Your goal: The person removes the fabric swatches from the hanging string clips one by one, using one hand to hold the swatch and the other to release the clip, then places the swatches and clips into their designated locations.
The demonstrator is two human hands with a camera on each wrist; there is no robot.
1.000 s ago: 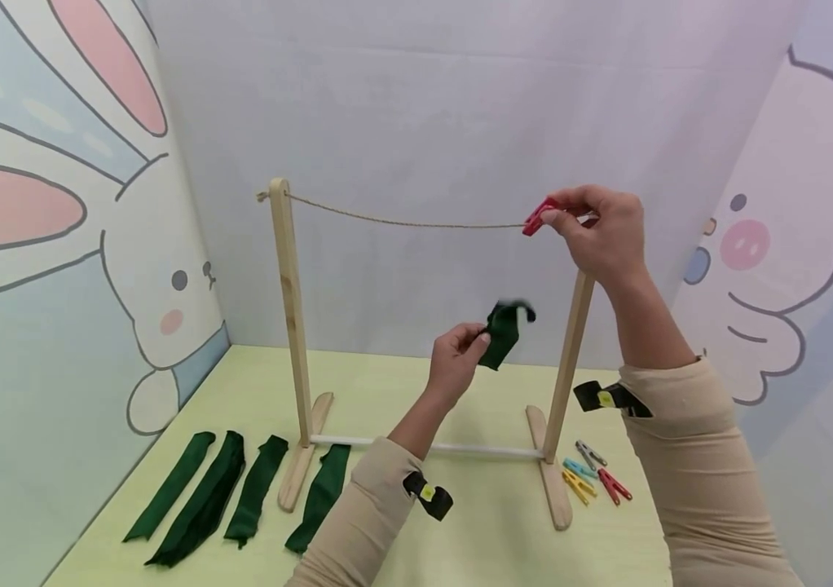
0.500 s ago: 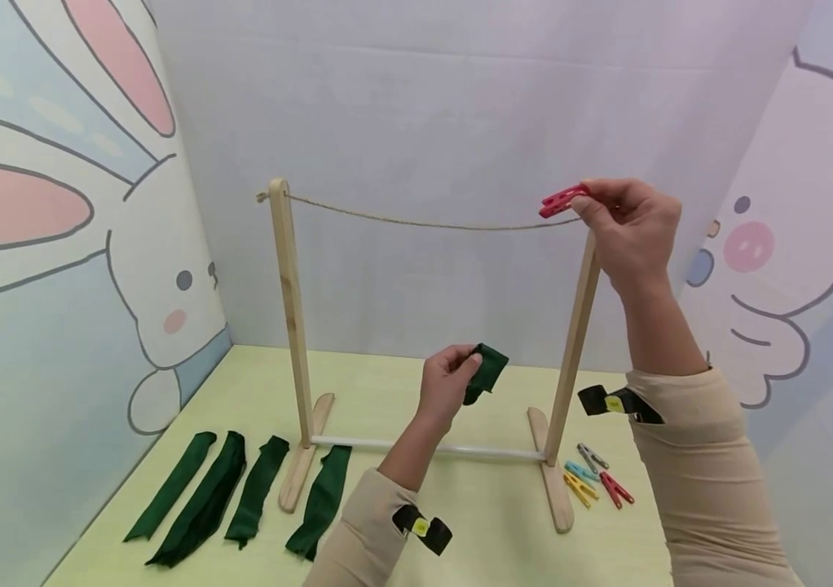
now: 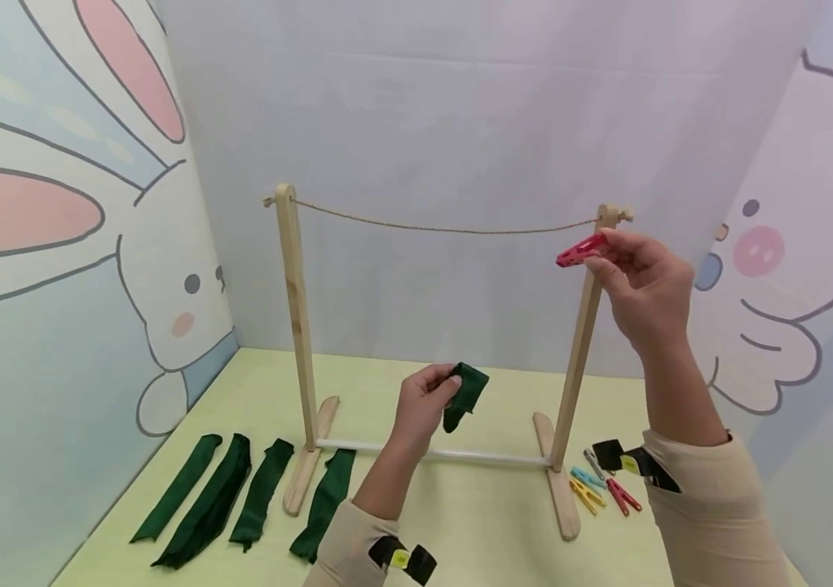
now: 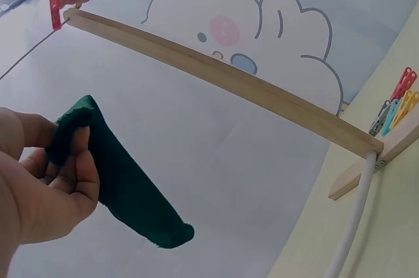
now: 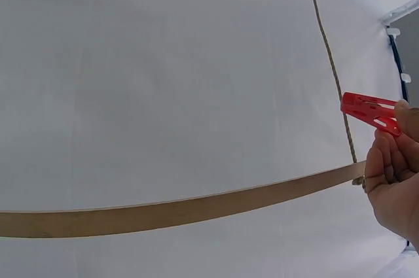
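Note:
A dark green cloth strip (image 3: 467, 390) is pinched by its upper end in my left hand (image 3: 420, 405), below the rope. Its lower part hangs free, as the left wrist view shows of the green cloth (image 4: 134, 190). My right hand (image 3: 649, 285) pinches a red clothespin (image 3: 581, 250) between thumb and fingers, in front of the right post (image 3: 583, 346). In the head view the pin appears just below the rope (image 3: 453, 231), apart from the cloth. The rope sags between the two wooden posts, with nothing hanging on it.
Several green strips (image 3: 204, 505) lie at the left of the yellow table (image 3: 490, 522). By the stand's right foot (image 3: 563, 497) lie several clothespins: grey, blue (image 3: 588, 477), yellow (image 3: 588, 496) and red (image 3: 623, 497). A white bar (image 3: 490, 459) joins the posts low down.
My right hand has moved right and down, taking the red clothespin away from the rope. My left hand has come down and slightly left with the green strip.

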